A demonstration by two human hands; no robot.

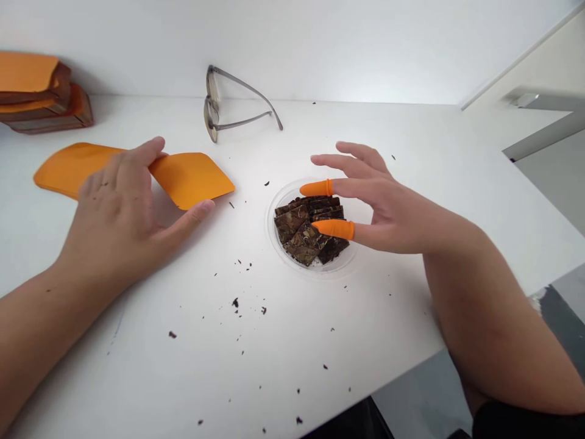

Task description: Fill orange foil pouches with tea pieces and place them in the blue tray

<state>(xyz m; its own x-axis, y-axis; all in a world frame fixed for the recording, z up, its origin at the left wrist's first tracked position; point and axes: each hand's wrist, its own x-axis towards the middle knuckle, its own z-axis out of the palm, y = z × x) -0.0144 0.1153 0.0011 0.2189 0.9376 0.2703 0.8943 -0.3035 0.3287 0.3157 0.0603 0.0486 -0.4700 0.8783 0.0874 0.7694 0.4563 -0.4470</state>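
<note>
My left hand (pixel 123 204) is over flat orange paper sleeves (pixel 68 167) on the left. One orange paper sleeve (pixel 194 177) sits between its forefinger and thumb, which touch opposite edges. My right hand (pixel 384 204) wears orange finger cots (pixel 336 230) on thumb and forefinger. Those two digits are spread apart with nothing between them, just over a round clear plastic dish (pixel 273 244). Thin, dark brown pressed pieces, like compressed tea (pixel 304 242), lie overlapping in the dish. The right hand partly covers the dish's right side.
Grey-framed glasses (pixel 212 110) lie unfolded near the wall. Orange packets with brown sides (pixel 41 91) are stacked at the back left. Dark crumbs (pixel 236 303) are scattered over the white table (pixel 150 378), whose edge runs along the lower right. A metal bracket (pixel 543 131) is at the right.
</note>
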